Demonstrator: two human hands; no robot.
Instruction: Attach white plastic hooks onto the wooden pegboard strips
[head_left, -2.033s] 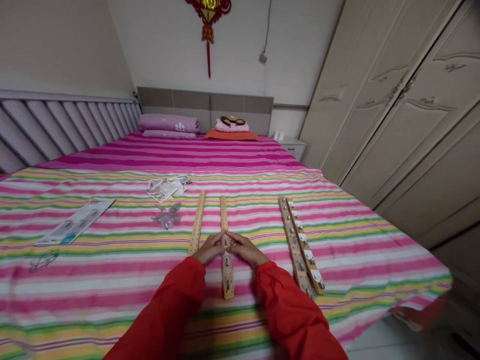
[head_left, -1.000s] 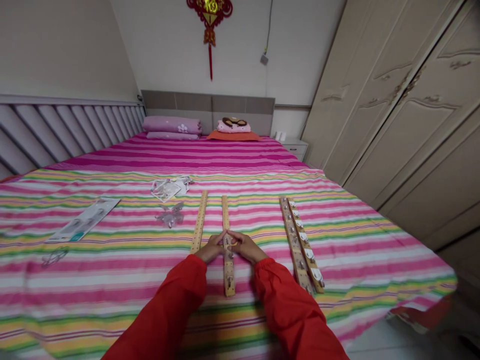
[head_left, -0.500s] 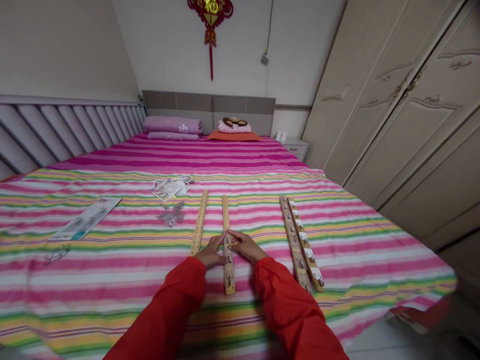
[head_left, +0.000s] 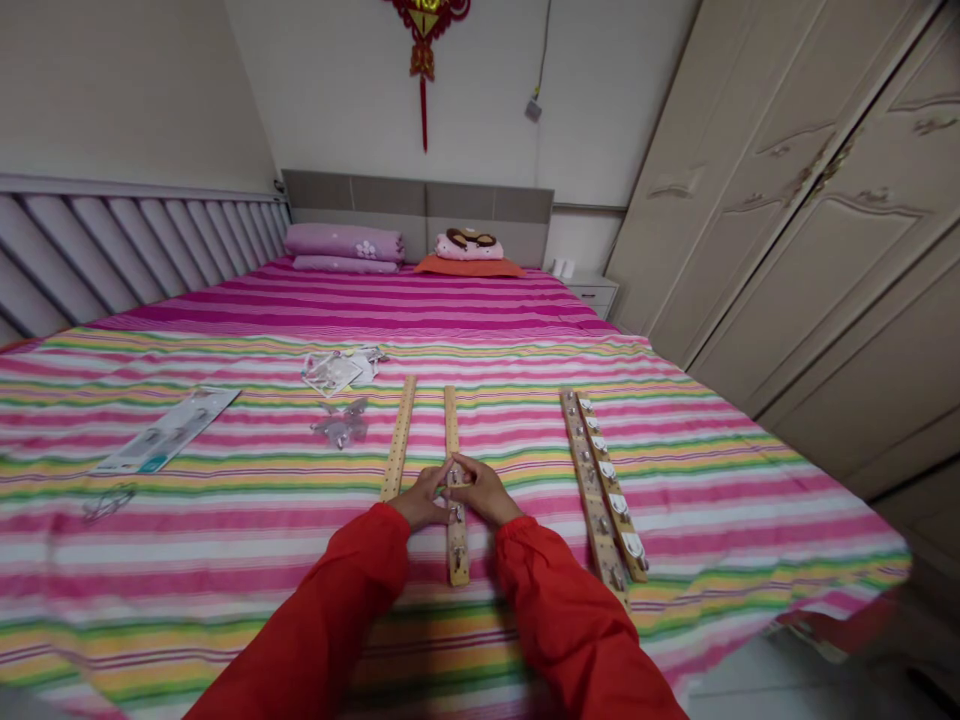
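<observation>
A narrow wooden strip (head_left: 451, 420) with a row of holes lies lengthwise before me. Small metal hooks (head_left: 458, 556) are fixed along its near part. My left hand (head_left: 424, 498) is closed at the strip's left edge, thumb low and forefinger reaching over the wood. From the right, my right hand (head_left: 482, 490) bends its thumb and forefinger around a metal hook (head_left: 455, 477) on the strip; the fingertips of both hands meet there and partly hide it. A second wooden strip (head_left: 398, 440), with holes and no hooks visible, lies just left of my left hand.
Two strips lie to the right: one with metal hooks (head_left: 587, 475), one with white-backed hooks (head_left: 616, 503). On the left are a clear hook package (head_left: 172, 432), loose wire pieces (head_left: 109, 502), a small clear bag (head_left: 342, 425) and a pile of packaging (head_left: 341, 371). A striped sheet (head_left: 262, 600) covers the bed.
My right hand has come slightly left, its thumb now across the strip by the hook. The view has tipped down a little; the strips stay in place.
</observation>
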